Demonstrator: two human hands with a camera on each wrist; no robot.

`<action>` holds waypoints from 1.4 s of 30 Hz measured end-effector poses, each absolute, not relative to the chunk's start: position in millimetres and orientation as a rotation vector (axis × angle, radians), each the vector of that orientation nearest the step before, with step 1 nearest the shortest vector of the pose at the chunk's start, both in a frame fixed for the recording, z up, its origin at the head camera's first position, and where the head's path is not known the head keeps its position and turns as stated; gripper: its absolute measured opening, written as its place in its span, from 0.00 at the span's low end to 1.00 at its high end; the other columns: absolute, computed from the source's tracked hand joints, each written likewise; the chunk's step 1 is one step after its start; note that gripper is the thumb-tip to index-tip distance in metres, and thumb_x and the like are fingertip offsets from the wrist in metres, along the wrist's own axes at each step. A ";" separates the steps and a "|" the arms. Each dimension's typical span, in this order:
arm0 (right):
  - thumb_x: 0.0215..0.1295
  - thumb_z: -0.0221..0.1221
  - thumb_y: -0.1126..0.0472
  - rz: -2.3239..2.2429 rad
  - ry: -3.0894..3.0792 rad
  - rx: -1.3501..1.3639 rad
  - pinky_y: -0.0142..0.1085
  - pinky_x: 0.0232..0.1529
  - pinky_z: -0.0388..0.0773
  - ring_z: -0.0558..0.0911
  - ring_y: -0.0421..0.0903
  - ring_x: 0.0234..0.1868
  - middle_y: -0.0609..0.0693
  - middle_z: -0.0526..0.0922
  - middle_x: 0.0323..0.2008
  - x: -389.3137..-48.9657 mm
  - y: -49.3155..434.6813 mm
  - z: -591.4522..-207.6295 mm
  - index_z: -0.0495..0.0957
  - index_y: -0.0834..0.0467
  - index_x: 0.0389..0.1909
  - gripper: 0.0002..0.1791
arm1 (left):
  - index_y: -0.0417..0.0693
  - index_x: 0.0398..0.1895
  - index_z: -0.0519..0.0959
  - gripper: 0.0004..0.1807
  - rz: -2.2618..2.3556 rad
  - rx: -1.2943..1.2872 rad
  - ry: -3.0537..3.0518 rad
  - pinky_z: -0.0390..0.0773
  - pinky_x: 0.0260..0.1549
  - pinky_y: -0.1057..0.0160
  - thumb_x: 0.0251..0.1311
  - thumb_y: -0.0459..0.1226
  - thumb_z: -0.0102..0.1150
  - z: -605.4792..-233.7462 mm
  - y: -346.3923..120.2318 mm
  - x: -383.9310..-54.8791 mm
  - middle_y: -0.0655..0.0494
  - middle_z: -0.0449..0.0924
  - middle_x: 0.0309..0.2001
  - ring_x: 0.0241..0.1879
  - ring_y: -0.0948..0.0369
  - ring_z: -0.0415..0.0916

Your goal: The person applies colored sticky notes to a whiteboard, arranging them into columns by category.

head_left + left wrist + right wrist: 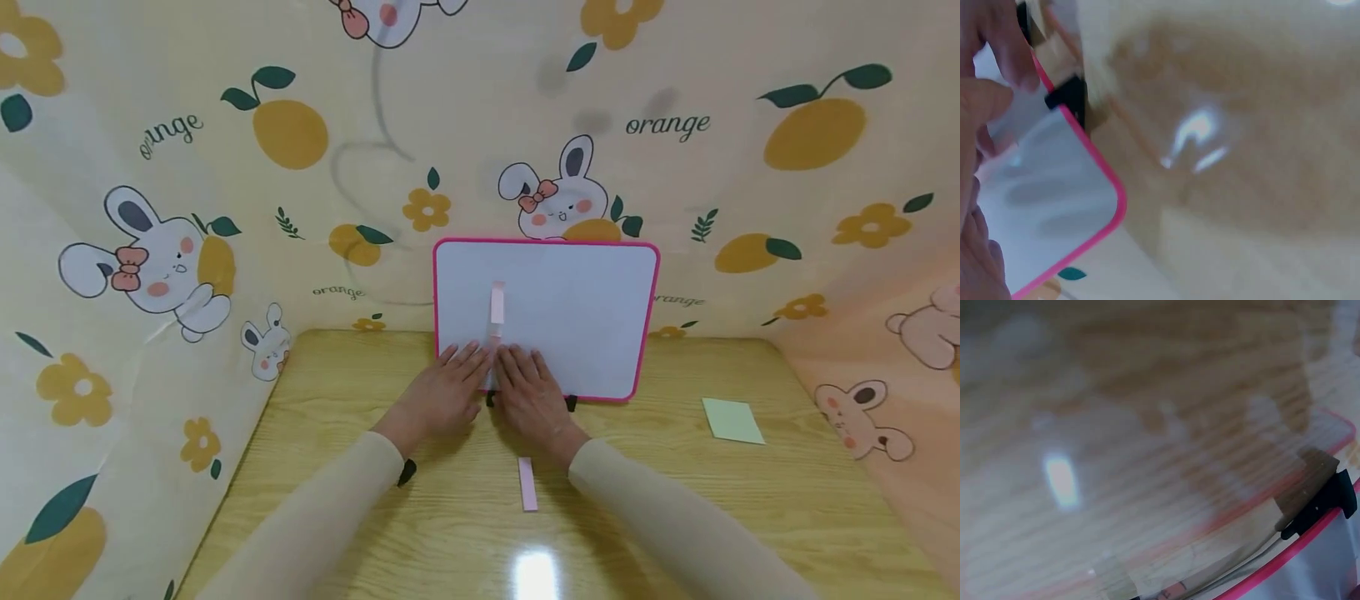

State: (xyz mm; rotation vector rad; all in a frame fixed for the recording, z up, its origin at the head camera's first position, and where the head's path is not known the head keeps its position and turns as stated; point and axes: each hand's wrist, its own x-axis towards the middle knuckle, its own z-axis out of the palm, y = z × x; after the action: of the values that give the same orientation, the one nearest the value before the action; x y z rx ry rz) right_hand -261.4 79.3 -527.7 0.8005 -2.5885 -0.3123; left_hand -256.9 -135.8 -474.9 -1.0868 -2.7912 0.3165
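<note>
A whiteboard (573,321) with a pink frame leans upright on the table against the back cloth, on black feet. A pale pink paper strip (497,304) runs vertically down its left half. Over the strip's lower end, my left hand (444,392) and right hand (531,398) lie side by side, fingers straight and pressed to the board near its bottom edge. The fingers hide part of the lower strip. In the left wrist view, a black foot (1069,97) grips the frame beside my fingers. The right wrist view shows another black foot (1325,503) on the frame.
A second pink strip (528,484) lies on the wooden table (637,533) in front of the board, between my forearms. To the right sits a pale green square paper (733,421). A small black object (407,472) shows beside my left sleeve. Patterned cloth (480,108) rises behind and at the sides.
</note>
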 end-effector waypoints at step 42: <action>0.82 0.40 0.33 -0.495 -2.737 0.783 0.63 0.84 0.33 0.37 0.54 0.87 0.53 0.42 0.87 -254.0 84.5 -525.7 0.44 0.58 0.86 0.46 | 0.49 0.86 0.54 0.38 0.553 -1.238 -2.606 0.42 0.85 0.51 0.79 0.51 0.48 -454.8 -138.8 -297.9 0.56 0.49 0.86 0.86 0.56 0.42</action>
State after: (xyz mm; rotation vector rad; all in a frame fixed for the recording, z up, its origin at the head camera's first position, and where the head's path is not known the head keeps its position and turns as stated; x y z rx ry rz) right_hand -254.0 84.5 -525.7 0.7833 -2.7368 -0.4953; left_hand -297.9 -138.8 -454.8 -1.2383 -2.6059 0.5526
